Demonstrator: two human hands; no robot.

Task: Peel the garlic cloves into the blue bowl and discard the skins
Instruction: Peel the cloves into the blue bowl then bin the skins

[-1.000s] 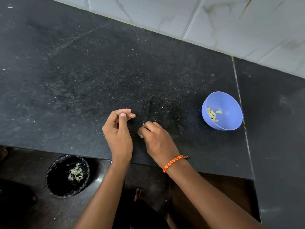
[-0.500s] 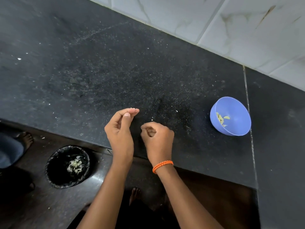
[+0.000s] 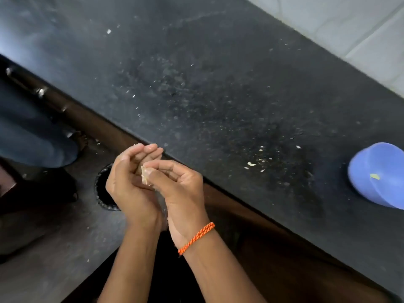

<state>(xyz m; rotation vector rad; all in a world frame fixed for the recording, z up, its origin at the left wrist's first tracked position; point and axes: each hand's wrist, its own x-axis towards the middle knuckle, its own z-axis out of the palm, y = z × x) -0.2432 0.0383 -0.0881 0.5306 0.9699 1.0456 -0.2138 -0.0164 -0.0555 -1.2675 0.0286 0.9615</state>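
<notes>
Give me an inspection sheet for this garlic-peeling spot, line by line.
Surface: black speckled stone countertop, dusted with pale flecks.
Job's things: round blue plastic bowl at the right edge, a pale piece inside; papery garlic skin between the fingertips; black round bin on the floor, partly hidden behind the hands.
Clutter: loose skin scraps on the counter left of the bowl.
Hands: left hand and right hand meet beyond the counter edge, above the bin, pinching the skin.
Cables: nothing seen.
Surroundings: white tiled wall; orange braided wristband on the right wrist.
</notes>
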